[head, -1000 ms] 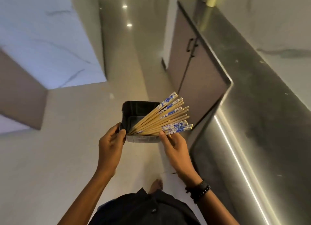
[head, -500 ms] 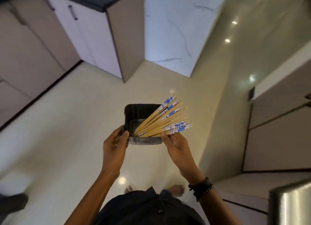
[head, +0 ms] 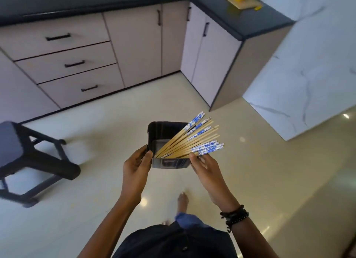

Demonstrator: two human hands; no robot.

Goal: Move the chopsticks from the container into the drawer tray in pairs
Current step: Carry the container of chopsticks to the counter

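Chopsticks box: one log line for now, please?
left hand: holds container | right hand: holds container | chopsticks: in container, fanned right | drawers: closed

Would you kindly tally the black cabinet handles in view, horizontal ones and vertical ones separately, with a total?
Horizontal black bar handles on the drawers: 3
Vertical black bar handles on the cabinet doors: 3
Total: 6
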